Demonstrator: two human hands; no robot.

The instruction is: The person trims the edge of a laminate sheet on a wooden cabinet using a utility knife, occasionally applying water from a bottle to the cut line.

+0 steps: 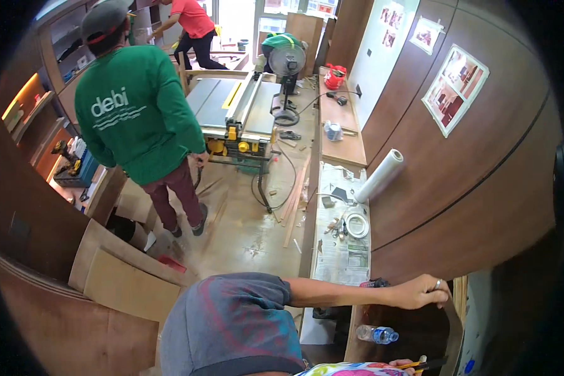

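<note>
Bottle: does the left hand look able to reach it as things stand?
Probably yes: the bottle lies close to the left hand, and nothing seems to cover it. The hand, seemingly on the board, would first need to lift.

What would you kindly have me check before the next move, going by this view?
1. Left hand at the brown panel: ok, at its edge.
2. Left hand's grip firm: cannot tell.
3. Slender yellow-and-black item in the right hand: ok, held, though the hand is partly cut off.
4. Clear plastic bottle away from both hands: ok, lying on its side, apart from them.
5. Floor near the table saw tidy: not ok, wood strips lie there.
6. Saw blade stopped: cannot tell.
</note>
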